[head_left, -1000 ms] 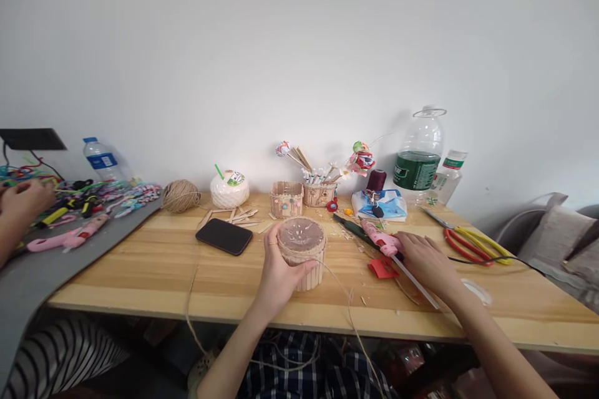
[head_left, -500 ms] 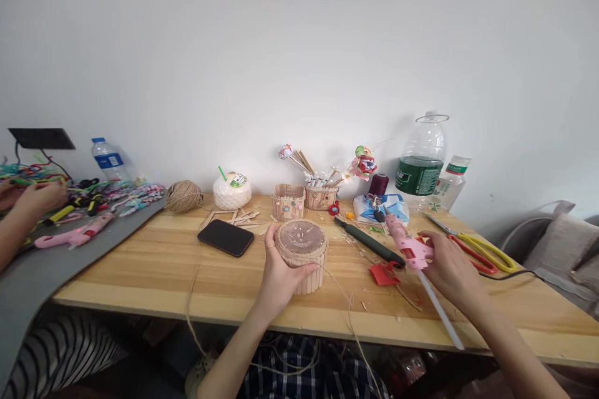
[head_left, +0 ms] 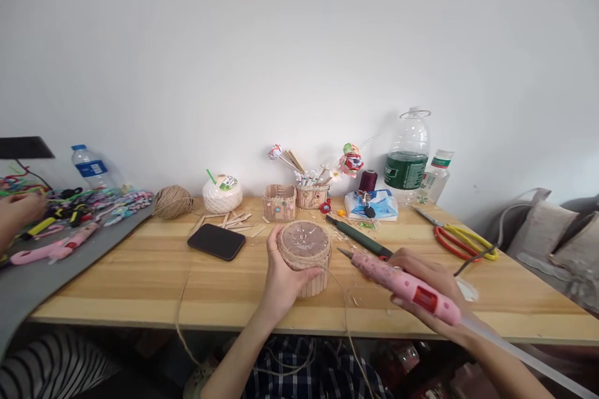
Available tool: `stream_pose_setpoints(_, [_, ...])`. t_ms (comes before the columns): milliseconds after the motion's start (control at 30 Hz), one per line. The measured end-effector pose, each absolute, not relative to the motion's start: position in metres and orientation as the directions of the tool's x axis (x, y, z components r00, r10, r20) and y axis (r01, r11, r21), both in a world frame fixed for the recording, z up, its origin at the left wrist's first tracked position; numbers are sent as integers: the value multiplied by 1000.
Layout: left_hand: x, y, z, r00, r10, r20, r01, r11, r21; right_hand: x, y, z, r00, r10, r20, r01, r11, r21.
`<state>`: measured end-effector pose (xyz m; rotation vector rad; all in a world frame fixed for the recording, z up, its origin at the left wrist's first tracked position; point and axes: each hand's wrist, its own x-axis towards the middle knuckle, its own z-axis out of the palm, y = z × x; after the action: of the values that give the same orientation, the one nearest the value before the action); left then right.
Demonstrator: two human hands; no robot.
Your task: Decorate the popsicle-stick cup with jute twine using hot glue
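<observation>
— What do we have at the far left?
— A co-worker's hand (head_left: 16, 212) over a heap of coloured cords, a pink glue gun (head_left: 49, 248) lying on the grey mat (head_left: 60, 274) and a water bottle (head_left: 91, 167) behind it. Just beside the mat's edge a ball of twine (head_left: 171, 201) sits on the wooden table (head_left: 140, 274), then a white coconut (head_left: 221, 193) with a green straw, loose craft sticks (head_left: 229, 221) and a black phone (head_left: 217, 241) lying flat.

— And our own hands?
— Our left hand (head_left: 282, 271) wraps around the round craft-stick box (head_left: 305, 255) at the middle of the table, near the front edge: thumb across its front, fingers curled around the far left side. A strand of twine trails from the box over the edge.

— To the right of that?
— Our right hand (head_left: 428, 290) is closed around the handle of a second pink glue gun (head_left: 402, 283), held off the table with its nozzle just beside the box's right rim, not touching. A clear glue stick (head_left: 524, 355) juts from the back of the gun.

— Farther back and right?
— A square craft-stick box (head_left: 279, 201), a pot of paper flowers (head_left: 311, 193), a pack of wipes (head_left: 372, 204), a large green-labelled jug (head_left: 406, 153) and red and yellow scissors (head_left: 461, 240).
</observation>
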<state>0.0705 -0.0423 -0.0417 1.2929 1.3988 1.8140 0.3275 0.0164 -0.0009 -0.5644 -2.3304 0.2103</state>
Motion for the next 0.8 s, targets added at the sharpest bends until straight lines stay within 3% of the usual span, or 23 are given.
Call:
stream_pose_setpoints(300, [79, -43, -43, -386, 834, 394, 126, -375, 918, 313, 8, 1, -702, 388, 598, 342, 919, -195])
stream_pose_setpoints(800, [83, -43, -43, -410, 817, 406, 155, -377, 913, 309, 11, 0, -754, 328, 570, 289, 944, -160])
